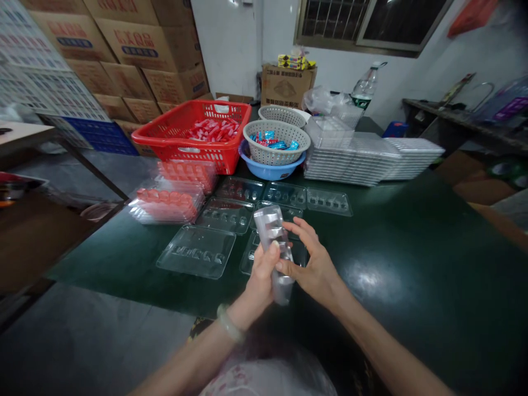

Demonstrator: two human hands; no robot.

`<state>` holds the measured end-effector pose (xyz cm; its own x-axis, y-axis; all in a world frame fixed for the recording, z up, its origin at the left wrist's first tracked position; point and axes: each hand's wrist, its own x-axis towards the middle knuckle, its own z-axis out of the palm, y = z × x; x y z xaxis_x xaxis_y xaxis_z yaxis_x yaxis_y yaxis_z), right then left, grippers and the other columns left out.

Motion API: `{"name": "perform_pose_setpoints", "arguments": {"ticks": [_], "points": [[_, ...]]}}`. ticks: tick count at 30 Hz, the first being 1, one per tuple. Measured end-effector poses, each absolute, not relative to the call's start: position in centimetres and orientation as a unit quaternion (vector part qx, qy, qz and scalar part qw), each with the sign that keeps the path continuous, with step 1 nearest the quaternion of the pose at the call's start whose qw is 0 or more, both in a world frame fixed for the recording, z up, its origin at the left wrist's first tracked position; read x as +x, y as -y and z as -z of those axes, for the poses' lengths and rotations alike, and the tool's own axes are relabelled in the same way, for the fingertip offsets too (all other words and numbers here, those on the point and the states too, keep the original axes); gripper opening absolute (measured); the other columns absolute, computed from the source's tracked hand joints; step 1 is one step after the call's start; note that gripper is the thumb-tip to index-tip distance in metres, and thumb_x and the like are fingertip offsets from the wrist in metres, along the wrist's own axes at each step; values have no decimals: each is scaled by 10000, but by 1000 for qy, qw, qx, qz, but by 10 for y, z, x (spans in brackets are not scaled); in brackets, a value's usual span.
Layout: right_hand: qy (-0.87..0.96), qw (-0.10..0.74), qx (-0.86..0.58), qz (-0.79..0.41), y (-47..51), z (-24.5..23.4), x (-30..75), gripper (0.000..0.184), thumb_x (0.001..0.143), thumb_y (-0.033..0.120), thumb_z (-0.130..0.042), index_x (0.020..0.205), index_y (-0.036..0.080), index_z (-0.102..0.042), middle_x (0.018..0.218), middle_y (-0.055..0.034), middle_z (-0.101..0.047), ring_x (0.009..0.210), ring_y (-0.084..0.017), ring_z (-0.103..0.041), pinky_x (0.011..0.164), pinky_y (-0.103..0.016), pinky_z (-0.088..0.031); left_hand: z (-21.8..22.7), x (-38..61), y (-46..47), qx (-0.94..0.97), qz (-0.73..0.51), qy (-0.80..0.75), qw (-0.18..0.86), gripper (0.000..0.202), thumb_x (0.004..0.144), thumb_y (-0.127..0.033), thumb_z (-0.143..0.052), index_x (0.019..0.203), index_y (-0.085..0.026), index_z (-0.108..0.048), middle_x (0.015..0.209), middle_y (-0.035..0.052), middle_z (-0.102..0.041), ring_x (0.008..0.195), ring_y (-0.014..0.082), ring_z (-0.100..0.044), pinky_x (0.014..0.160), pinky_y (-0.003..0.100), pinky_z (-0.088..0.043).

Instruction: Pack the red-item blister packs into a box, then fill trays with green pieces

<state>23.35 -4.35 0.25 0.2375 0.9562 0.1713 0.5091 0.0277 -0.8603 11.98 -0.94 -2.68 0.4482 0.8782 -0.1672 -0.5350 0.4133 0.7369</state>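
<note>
Left hand [260, 274] is wrapped round a stack of clear moulded plastic trays [272, 228], right hand [317, 265] pinching its edge above the dark green bench [383, 313]. Probably separating them; next peel would need a light touch.

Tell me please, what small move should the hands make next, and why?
Perhaps the right hand should separate one tray from what looks like a nested stack: its thumb and fingers are at the stack's edge, the left hand holds it, and similar clear trays lie flat on the table.
</note>
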Motion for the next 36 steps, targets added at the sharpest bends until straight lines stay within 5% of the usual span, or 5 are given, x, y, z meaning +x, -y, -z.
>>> {"name": "perform_pose_setpoints", "arguments": {"ticks": [3, 11, 23, 30, 36], "points": [[608, 445, -622, -213, 56, -11, 223, 143, 785, 230, -569, 910, 238, -637, 944, -32, -630, 893, -192, -579, 826, -351, -457, 25, 122, 10, 368, -468, -317, 738, 424, 753, -390, -669, 1105, -169, -584, 1023, 73, -619, 942, 215, -576, 825, 295, -445], [586, 426, -679, -119, 85, -38, 257, 105, 797, 169, -500, 705, 192, -546, 572, 52, -506, 485, -72, -453, 460, -180, -329, 15, 113, -8, 252, -418, -325, 810, 448, 698, -417, -667, 1027, -119, -602, 892, 104, -663, 795, 248, -626, 670, 347, -516], [750, -104, -642, 118, 73, 42, 366, 283, 747, -51, -402, 787, 163, -583, 780, -51, -625, 688, -169, -570, 544, -253, -328, 16, 95, -12, 262, -429, -274, 820, 445, 724, -418, -637, 1084, -160, -608, 1140, 108, -615, 1060, 324, -562, 802, 420, -526], [704, -3, -705, 90, 51, 31, 356, 175, 898, 192, -438, 971, 168, -594, 873, -70, -631, 792, -178, -596, 625, -262, -421, 16, 107, -5, 219, -389, -261, 856, 417, 742, -446, -631, 1042, -157, -628, 1089, 105, -634, 1006, 304, -587, 808, 426, -513], [601, 383, -700, -54, 56, -6, 272, 887, 611, 622, -681, 1340, 243, -347, 1383, -108, -351, 1260, -314, -350, 994, -477, -368, 17, 123, 9, 222, -356, -240, 875, 542, 718, -505, -648, 1077, -100, -613, 964, 122, -662, 876, 242, -621, 795, 361, -506]]}}
